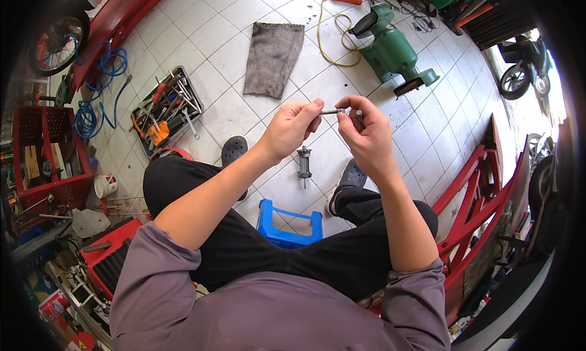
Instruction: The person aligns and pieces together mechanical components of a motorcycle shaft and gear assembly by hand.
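Note:
A thin dark metal rod (330,112) stretches between my two hands above the floor. Its left end is pinched between the thumb and fingers of my left hand (292,128). My right hand (370,137) is closed round the other end, and a small grey metal piece (359,115) shows among its fingers; whether it belongs to the rod I cannot tell. Below the hands, a grey metal cylinder-shaped part (304,164) with a thin stem lies on the tiles between my shoes.
A tray of hand tools (198,109) lies at the left, near a coiled blue hose (88,124). Ahead is a grey cloth (273,61); a green bench grinder (390,49) stands to its right. I sit over a blue stool (287,237). Red metal frames (470,198) line the right.

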### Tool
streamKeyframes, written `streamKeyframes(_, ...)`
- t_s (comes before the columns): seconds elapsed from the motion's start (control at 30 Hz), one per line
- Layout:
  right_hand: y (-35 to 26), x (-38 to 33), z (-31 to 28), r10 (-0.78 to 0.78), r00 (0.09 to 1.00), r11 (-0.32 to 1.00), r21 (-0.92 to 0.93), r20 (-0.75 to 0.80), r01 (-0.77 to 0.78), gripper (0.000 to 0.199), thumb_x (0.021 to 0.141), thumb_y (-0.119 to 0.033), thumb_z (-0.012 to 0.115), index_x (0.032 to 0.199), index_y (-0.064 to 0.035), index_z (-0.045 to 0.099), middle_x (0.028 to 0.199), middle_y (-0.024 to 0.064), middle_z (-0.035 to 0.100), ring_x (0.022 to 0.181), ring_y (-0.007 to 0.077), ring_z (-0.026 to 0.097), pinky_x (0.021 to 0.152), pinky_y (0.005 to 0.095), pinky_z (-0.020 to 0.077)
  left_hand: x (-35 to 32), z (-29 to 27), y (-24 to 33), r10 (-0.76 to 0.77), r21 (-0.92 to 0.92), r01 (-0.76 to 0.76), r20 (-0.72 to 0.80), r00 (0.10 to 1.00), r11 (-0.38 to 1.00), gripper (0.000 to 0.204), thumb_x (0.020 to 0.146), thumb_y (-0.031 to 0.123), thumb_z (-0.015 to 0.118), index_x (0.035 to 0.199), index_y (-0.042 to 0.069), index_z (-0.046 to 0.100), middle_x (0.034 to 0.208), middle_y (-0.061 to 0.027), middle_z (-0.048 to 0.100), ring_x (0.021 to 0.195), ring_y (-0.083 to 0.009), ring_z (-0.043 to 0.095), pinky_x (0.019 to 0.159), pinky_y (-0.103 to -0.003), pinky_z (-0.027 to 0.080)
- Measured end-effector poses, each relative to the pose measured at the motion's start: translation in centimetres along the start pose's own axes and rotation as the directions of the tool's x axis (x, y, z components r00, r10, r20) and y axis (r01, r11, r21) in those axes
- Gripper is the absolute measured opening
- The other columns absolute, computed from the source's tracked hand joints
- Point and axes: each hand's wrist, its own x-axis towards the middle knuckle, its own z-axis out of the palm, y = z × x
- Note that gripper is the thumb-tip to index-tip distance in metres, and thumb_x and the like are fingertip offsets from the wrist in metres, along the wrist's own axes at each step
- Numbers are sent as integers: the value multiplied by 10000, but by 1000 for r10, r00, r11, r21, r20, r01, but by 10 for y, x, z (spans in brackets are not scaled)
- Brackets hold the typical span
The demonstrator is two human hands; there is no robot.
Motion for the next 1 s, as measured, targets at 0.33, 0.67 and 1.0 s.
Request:
streamKeyframes(0.33, 8, 2, -1, 16, 999, 999, 44, -38, -14, 112, 861, -80, 610, 946, -8, 602, 578, -80, 348, 531, 21, 280, 468, 225, 236, -3, 5, 8, 96, -65, -98, -39, 995, 993, 234, 941, 290, 599, 972, 60, 569, 650, 82, 444, 519, 7, 338, 437, -184, 246)
streamKeyframes(0.67, -2, 0, 1, -33, 999, 999, -21, -23, 33, 116, 845, -67, 615, 942, -5, 599, 583, -63, 385, 527, 21, 306, 465, 222, 257, 1, 0, -2, 66, -16, -66, 1, 998, 998, 327, 987, 357, 501, 800, 91, 542, 554, 101, 351, 450, 1, 269, 390, -188, 214)
streamKeyframes(1.0, 1, 0, -1, -98, 990, 995, 15, -104, 100, 106, 847, -43, 601, 949, -10, 598, 616, -63, 422, 538, 14, 325, 475, 209, 273, 0, -3, 7, -252, -401, 246, 40, 967, 882, 355, 977, 383, 442, 709, 152, 461, 539, 79, 295, 435, -61, 262, 383, -223, 232)
